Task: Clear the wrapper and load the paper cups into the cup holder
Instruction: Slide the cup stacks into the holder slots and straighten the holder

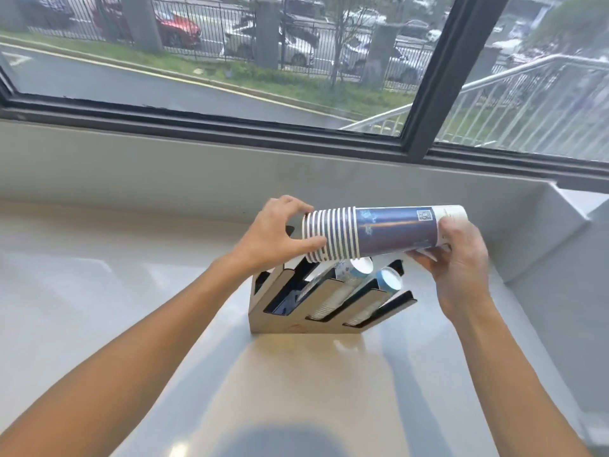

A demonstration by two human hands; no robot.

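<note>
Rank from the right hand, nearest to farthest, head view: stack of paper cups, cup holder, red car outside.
1. Stack of paper cups: held in the right hand at its bottom end, with the left hand on the rim end.
2. Cup holder: on the counter, just below and left of that hand.
3. Red car: beyond the window, far upper left.

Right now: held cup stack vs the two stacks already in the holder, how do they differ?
The held stack is dark blue with white rims; the loaded stacks are pale with light blue ends. The held stack lies roughly level in the air, gripped by the left hand and right hand; the loaded stacks lean in the slanted slots of the cup holder. The held stack looks wider. Both are nested paper cups.
</note>
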